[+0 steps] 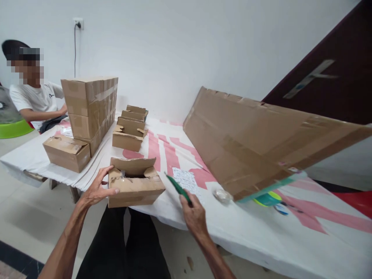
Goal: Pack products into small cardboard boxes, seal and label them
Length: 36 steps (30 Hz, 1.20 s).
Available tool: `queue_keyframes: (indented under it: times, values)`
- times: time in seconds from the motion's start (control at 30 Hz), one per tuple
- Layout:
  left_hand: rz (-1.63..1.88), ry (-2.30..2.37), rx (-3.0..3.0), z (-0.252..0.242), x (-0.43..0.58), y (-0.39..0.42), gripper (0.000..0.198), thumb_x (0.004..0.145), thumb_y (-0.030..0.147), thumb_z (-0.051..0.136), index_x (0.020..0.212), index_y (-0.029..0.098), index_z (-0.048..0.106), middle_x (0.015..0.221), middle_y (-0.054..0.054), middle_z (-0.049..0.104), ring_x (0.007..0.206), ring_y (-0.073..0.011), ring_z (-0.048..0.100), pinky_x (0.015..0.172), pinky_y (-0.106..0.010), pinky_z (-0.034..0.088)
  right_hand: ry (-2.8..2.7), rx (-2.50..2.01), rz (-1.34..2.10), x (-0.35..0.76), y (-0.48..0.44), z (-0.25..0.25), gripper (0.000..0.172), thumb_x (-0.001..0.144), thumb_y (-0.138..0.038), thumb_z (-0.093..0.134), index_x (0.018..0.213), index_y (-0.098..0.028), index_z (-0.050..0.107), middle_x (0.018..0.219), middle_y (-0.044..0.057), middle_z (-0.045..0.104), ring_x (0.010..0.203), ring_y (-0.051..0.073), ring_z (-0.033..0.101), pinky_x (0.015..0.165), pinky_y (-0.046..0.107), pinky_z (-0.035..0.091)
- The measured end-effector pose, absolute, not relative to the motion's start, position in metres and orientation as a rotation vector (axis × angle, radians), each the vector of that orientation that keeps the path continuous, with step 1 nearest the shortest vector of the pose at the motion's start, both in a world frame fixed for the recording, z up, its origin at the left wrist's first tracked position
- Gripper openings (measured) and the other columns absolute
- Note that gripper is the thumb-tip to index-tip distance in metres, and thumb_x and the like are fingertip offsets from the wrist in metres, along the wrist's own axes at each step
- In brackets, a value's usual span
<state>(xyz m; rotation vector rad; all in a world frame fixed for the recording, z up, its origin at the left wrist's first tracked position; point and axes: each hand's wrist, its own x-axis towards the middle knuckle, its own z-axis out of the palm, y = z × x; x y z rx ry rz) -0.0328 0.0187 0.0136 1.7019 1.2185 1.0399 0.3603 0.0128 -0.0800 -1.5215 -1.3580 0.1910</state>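
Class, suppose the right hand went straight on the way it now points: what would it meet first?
Led by the green tool it holds, the right hand would probably meet the near open box, around its raised flap. Depth is unclear; it might pass just beside or over.

Pale wall (162, 46) filling backdrop, plain and smooth. Up on left, white socket (81, 23), black plug (78, 25) in, dark cord (74, 54) dropping down. Over at upper right, dark door (345, 93) cutting in aslant, metal handle (312, 78) on it. Bench (250, 236) wears white cloth (293, 244) with pinkish-red shapes. Pale floor (29, 217) below, dark strip (17, 257) crossing lower-left corner. Light soft, even.
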Motion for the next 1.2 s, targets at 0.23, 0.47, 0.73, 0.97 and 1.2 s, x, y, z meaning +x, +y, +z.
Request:
queue_keyframes:
  times: [0.23, 0.47, 0.73, 0.97, 1.2]
  values:
    - [0.99, 1.233, 1.723, 0.016, -0.038, 0.018, 0.092, 0.077, 0.046, 0.084, 0.158, 0.031, 0.043, 0.165, -0.013, 0.038, 0.15, -0.0379, 0.042, 0.111, -0.048, 0.048, -1.599, -1.395, -0.084, 0.33, 0.013, -0.087, 0.046, 0.102, -0.057, 0.049, 0.111, -0.02, 0.075, 0.107, 0.016, 0.072, 0.103, 0.032, 0.064, 0.092, 0.052, 0.053]
    - [0.99, 1.235, 1.728, 0.016, -0.037, 0.02, 0.092, 0.078, 0.047, 0.084, 0.158, 0.032, 0.042, 0.166, -0.013, 0.036, 0.151, -0.0369, 0.041, 0.11, -0.046, 0.049, -2.002, -0.984, 0.307, 0.235, 0.036, 0.051, 0.023, 0.103, -0.037, 0.059, 0.101, -0.025, 0.078, 0.102, 0.008, 0.075, 0.099, 0.024, 0.066, 0.094, 0.041, 0.051]
    - [1.003, 1.233, 1.711, 0.022, -0.032, 0.016, 0.092, 0.073, 0.042, 0.085, 0.155, 0.029, 0.046, 0.161, -0.013, 0.041, 0.148, -0.0364, 0.043, 0.11, -0.047, 0.048, -2.011, -1.052, 1.064, 0.192, 0.081, 0.05, 0.032, 0.093, -0.042, 0.06, 0.071, -0.02, 0.07, 0.068, 0.0, 0.065, 0.065, 0.016, 0.055, 0.062, 0.029, 0.039]
    - [1.014, 1.246, 1.716, 0.021, -0.03, 0.018, 0.085, 0.075, 0.042, 0.084, 0.152, 0.031, 0.049, 0.158, -0.011, 0.045, 0.145, -0.035, 0.047, 0.108, -0.046, 0.05, -1.825, -0.957, 1.108, 0.19, 0.082, 0.042, 0.02, 0.081, -0.037, 0.062, 0.072, -0.02, 0.068, 0.072, 0.0, 0.067, 0.071, 0.016, 0.059, 0.068, 0.029, 0.045]
    - [1.05, 1.292, 1.697, 0.02, -0.024, 0.02, 0.067, 0.087, 0.052, 0.074, 0.147, 0.029, 0.055, 0.154, -0.011, 0.05, 0.143, -0.0342, 0.049, 0.106, -0.044, 0.051, -1.839, -0.887, 1.056, 0.194, 0.073, 0.051, 0.019, 0.085, -0.036, 0.059, 0.075, -0.02, 0.065, 0.075, 0.0, 0.065, 0.073, 0.016, 0.058, 0.071, 0.029, 0.046]
